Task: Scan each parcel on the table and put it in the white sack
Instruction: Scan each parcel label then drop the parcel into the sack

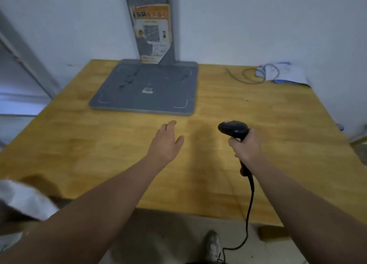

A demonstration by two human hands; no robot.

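My right hand (245, 144) grips the handle of a black barcode scanner (233, 129), held above the wooden table (278, 144) with its head pointing left. The scanner's black cable (250, 200) hangs down past the table's front edge. My left hand (165, 141) hovers open over the middle of the table, fingers relaxed, holding nothing. A corner of the white sack (23, 200) shows at the lower left, beside the table's front edge. No parcel is in view on the table.
A grey scanning stand with a flat base plate (147, 89) and an upright post (153, 27) sits at the back of the table. A grey cable loop (256, 75) and white papers (286, 73) lie at the back right. My shoe (213, 246) shows on the floor.
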